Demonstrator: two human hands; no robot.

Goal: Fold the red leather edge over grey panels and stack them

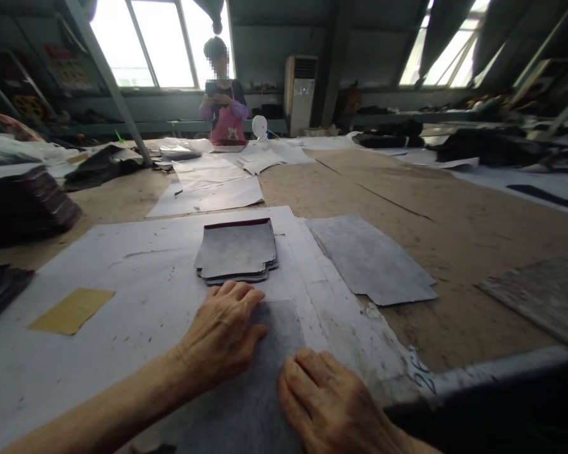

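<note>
Pressure should be even, I judge: left hand [223,331] unclenched, right hand [330,397] curled, whether pinching I can't tell, on the mottled grey sheet [280,321], notched stack [236,247] at twelve o'clock.

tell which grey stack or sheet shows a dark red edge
The grey stack beyond the left hand: a dark red strip runs along its far edge. The grey sheet beside the right hand and the grey piece farther right show none.
</note>
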